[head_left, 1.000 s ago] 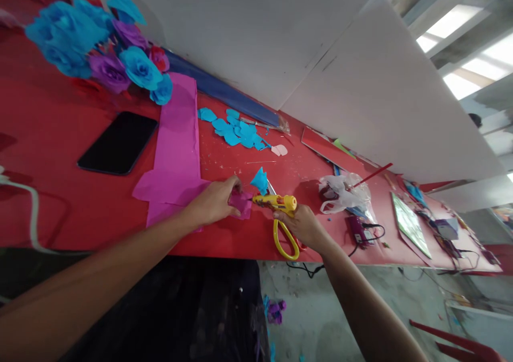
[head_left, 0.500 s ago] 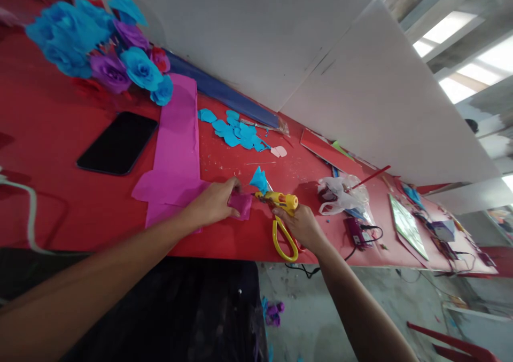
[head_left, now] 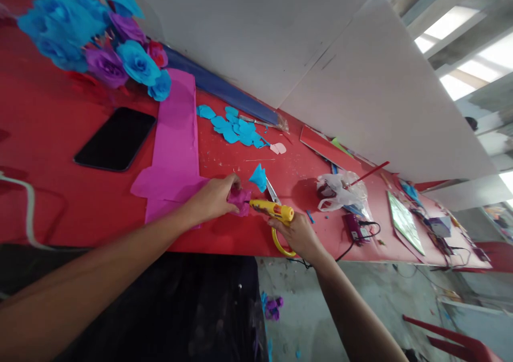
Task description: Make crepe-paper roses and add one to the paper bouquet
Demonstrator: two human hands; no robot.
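Observation:
My left hand (head_left: 216,195) pinches a small magenta crepe-paper piece (head_left: 240,201) at the middle of the red table. My right hand (head_left: 298,233) is wrapped round a yellow glue gun (head_left: 272,210). Its nozzle points left and meets the magenta piece, though I cannot tell whether it touches. Scissors with a yellow handle (head_left: 280,244) lie under my right hand, their blades reaching up past a blue paper flower bud (head_left: 258,178). Left of my left hand, a long magenta crepe-paper strip (head_left: 175,122) lies flat, with another magenta piece (head_left: 160,184) across it.
Blue cut petals (head_left: 236,130) and pale pink petals (head_left: 278,148) lie behind my hands. A bouquet of paper flowers (head_left: 102,44) and a black phone (head_left: 115,139) are at left. A plastic bag (head_left: 340,191) and a maroon box with a cable (head_left: 355,228) sit at right.
The glue gun has shifted slightly left, bringing its nozzle to the magenta piece. That piece now looks more gathered in my left hand. The whole view has shifted a little.

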